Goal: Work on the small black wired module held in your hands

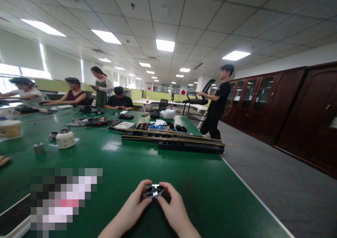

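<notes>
A small black-and-silver part (154, 191), like a little mechanical assembly with shiny metal pieces, is held between both hands above the green table (126, 174). My left hand (139, 197) pinches its left end between thumb and fingers. On the other side, my right hand (171, 198) grips the right end the same way. The part's exact kind is too small to make out, and the fingertips hide its ends.
Long black rails (191, 146) with thin rods lie across the table ahead. A white jar (65, 139) and a grey metal cylinder (39, 148) stand to the left. Tools (92, 122) lie farther back. Several people are around; one (218, 101) carries an office chair at the right.
</notes>
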Motion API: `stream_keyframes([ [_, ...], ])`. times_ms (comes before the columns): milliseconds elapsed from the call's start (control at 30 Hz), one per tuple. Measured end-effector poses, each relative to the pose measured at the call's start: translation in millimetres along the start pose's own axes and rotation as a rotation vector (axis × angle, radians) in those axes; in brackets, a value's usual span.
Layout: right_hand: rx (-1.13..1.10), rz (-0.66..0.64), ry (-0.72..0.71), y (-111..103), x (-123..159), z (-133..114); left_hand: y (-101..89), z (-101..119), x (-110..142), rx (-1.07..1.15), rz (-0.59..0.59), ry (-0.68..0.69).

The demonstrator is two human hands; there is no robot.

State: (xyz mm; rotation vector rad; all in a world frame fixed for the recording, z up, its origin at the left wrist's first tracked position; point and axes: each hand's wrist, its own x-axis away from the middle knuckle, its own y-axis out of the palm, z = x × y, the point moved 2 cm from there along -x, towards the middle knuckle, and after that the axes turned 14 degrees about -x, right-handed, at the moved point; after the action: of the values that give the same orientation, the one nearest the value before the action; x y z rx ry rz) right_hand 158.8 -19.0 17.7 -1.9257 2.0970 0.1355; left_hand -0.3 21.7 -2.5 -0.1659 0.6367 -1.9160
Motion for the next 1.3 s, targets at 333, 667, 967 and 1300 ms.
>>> stream_keyframes([
  [333,-0.001,-0.021,-0.015,0.7,1.5,-4.4,-0.2,6.5,0.8,0.058,-0.021,-0.038],
  [667,0.017,0.000,0.007,0.0,-0.1,-1.9,-0.8,12.5,2.5,0.042,-0.042,-0.015],
  [967,0.055,-0.033,-0.007,1.6,2.0,-7.4,0.7,3.7,1.5,0.099,-0.047,0.005],
  [1300,0.029,-0.067,-0.045,1.4,0.9,-5.6,4.1,-2.6,0.6,0.212,-0.044,-0.002],
])
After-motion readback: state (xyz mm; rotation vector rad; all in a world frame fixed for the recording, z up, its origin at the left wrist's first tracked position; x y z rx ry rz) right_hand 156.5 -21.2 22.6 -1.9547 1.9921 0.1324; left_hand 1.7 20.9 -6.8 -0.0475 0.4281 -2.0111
